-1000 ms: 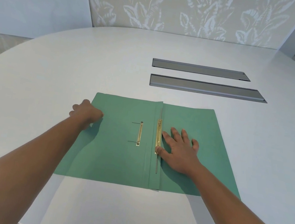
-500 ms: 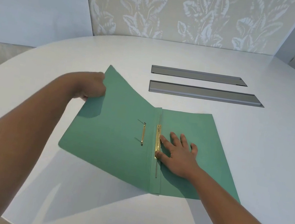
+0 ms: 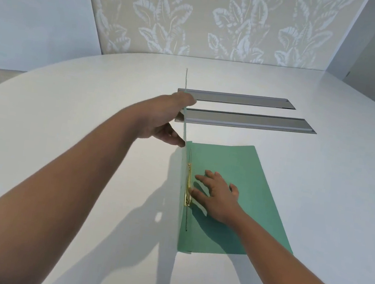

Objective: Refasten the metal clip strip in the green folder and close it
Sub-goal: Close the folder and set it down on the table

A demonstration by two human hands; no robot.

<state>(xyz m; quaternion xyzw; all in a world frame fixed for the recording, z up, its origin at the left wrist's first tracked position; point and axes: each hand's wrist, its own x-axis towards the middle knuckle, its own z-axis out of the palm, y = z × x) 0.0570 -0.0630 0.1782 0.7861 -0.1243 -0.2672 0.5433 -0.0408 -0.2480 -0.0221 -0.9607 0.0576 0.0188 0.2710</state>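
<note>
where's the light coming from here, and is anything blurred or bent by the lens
Head view: shadows of both arms and the lifted cover fall toward the camera on the table, so light comes from ahead and above; wide-angle lens bows the table edge; left hand slightly soft, right hand sharp.

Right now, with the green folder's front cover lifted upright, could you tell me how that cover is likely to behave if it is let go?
The front cover looks thin and light; seen edge-on it bows slightly, so it is probably flexible card. Released by the left hand, it would likely flop to one side rather than stand. The right hand, flat beside the metal clip strip, should keep the folder from sliding.
</note>
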